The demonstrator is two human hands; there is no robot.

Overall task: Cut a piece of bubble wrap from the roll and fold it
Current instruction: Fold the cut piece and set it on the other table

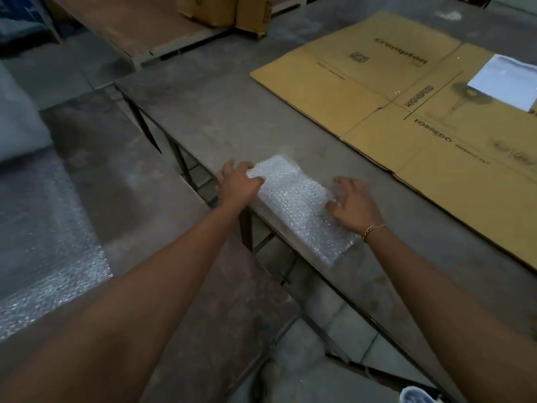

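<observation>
A folded pad of clear bubble wrap (pixel 296 205) lies on the grey table (pixel 220 112) beside its near edge, long axis along that edge, far-left to near-right. The left hand (pixel 238 183) grips its far end, thumb on top; the right hand (pixel 353 203) rests on it with fingers spread. A flattened brown cardboard box (pixel 406 117) lies well apart to the right.

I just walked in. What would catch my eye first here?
A folded bubble wrap bundle lies at the edge of the grey table, the left hand gripping its far end and the right hand pressing its side. To the right, a big flattened cardboard box is spread over the same table. A loose bubble wrap sheet lies on another surface at far left.
</observation>
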